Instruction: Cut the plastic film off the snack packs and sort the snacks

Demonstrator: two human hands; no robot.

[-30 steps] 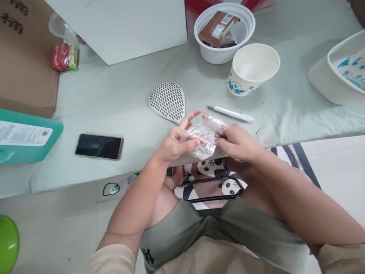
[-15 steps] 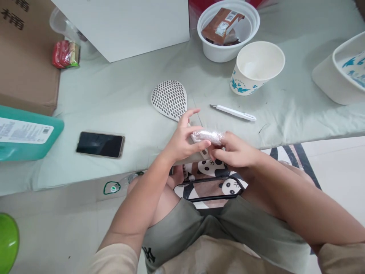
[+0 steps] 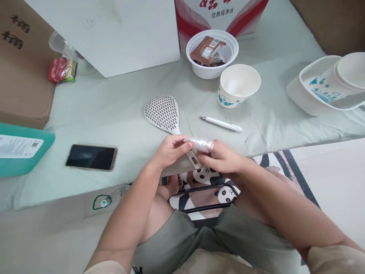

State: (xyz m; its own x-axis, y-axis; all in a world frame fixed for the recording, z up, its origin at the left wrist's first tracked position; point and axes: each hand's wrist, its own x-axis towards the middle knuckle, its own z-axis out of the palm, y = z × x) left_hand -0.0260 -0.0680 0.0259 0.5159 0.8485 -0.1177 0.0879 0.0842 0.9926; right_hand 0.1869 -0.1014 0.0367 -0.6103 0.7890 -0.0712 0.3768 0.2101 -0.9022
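Pale green cloth (image 3: 119, 114) covers the work surface, which runs across the frame above a floor mat (image 3: 225, 196) printed with pandas. Just below the centre of the frame, a crumpled piece of clear plastic film (image 3: 201, 144) is stretched between two bare hands. The left hand (image 3: 171, 151) pinches its left end between thumb and fingers; the right hand (image 3: 226, 158) grips the other end with curled fingers. Under the film lies a pale slotted skimmer (image 3: 162, 113), its perforated head to the upper left of the hands and its handle end showing between them.

Just above the right hand rests a white craft knife (image 3: 221, 124), blade tip to the left. Farther up, a paper cup (image 3: 238, 85) with blue leaves stands near a white bowl (image 3: 203, 72) holding a brown packet (image 3: 207, 52). At the right edge, a white basket (image 3: 299, 95) contains more printed cups (image 3: 327, 85). Left of the hands lies a dark-screened phone (image 3: 91, 156), and a teal container (image 3: 25, 156) sits at the left edge. Boxes fill the top of the frame, a white one (image 3: 119, 38) the most prominent.
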